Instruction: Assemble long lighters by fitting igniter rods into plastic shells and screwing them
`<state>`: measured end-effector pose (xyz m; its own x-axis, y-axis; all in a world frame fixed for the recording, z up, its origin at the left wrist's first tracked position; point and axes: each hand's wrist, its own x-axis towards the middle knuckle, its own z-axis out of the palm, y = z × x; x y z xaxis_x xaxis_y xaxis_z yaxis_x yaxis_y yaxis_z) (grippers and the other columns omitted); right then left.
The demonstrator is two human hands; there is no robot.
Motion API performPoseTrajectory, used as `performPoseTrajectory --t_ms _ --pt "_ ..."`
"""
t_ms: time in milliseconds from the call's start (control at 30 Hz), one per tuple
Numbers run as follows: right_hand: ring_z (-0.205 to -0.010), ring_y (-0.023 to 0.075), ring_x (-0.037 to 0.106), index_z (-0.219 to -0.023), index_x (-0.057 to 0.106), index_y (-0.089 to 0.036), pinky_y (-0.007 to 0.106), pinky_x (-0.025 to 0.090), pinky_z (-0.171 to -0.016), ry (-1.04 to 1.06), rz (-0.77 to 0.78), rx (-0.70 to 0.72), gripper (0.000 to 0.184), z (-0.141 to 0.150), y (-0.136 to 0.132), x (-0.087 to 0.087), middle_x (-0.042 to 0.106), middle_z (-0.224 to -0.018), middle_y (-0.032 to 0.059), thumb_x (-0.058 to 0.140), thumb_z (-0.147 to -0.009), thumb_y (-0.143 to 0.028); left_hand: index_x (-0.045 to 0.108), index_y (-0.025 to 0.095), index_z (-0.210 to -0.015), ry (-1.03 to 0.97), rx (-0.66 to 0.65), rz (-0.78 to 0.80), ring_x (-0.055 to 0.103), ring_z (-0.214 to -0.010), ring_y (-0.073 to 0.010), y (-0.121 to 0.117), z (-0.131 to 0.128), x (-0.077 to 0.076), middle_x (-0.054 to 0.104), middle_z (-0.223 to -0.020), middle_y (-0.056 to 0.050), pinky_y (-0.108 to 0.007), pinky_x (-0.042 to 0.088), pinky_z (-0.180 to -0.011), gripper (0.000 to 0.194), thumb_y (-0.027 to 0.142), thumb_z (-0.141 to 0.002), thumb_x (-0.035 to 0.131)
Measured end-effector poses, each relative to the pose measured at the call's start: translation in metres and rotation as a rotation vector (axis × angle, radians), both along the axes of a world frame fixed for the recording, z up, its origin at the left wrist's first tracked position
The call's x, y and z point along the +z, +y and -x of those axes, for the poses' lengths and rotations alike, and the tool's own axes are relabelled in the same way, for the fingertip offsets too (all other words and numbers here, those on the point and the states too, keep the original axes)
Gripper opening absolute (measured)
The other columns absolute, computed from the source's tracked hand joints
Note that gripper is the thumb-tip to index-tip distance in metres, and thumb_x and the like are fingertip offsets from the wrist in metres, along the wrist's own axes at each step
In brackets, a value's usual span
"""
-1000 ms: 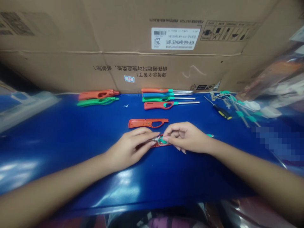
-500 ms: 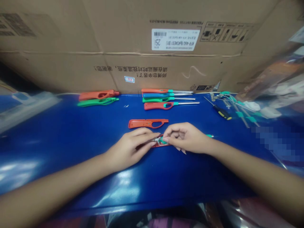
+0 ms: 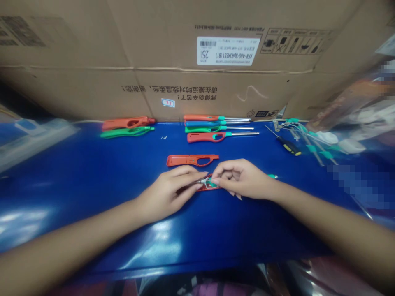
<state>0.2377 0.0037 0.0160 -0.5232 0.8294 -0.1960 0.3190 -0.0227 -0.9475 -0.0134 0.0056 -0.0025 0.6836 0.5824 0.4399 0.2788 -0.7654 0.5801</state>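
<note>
A red half-shell of a long lighter [image 3: 202,189] lies on the blue table, mostly covered by my hands. My left hand [image 3: 173,187] is closed over its left part, thumb and fingers around a small dark-and-white cylindrical piece [image 3: 203,181]. With thumb and forefinger, my right hand [image 3: 239,177] pinches a green trigger [image 3: 212,183] in the shell; its other fingers curl in. A green tip [image 3: 273,176] shows beyond my right hand. Just behind the hands rests an empty orange half-shell [image 3: 175,160], its inner side up.
Several assembled lighters [image 3: 202,137] with metal tubes lie behind. Orange and green handle shells [image 3: 123,123] are at the back left. On the right are a screwdriver [image 3: 288,146] and a heap of green-and-white parts [image 3: 321,139]. A cardboard box [image 3: 92,94] walls off the back.
</note>
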Motion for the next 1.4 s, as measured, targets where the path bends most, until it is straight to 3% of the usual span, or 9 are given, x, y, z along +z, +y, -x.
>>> performPoseTrajectory --t_ms 1400 --pt "-0.041 0.0063 0.051 -0.091 0.064 -0.016 0.017 0.047 -0.036 0.013 -0.001 0.003 0.026 0.0002 0.0012 -0.0039 0.056 -0.054 -0.0065 0.068 -0.089 -0.041 0.064 0.019 -0.132 -0.022 0.005 -0.009 0.069 -0.099 -0.0177 0.0006 -0.0016 -0.0014 0.07 -0.109 -0.01 -0.029 0.059 -0.086 0.035 0.015 -0.098 0.058"
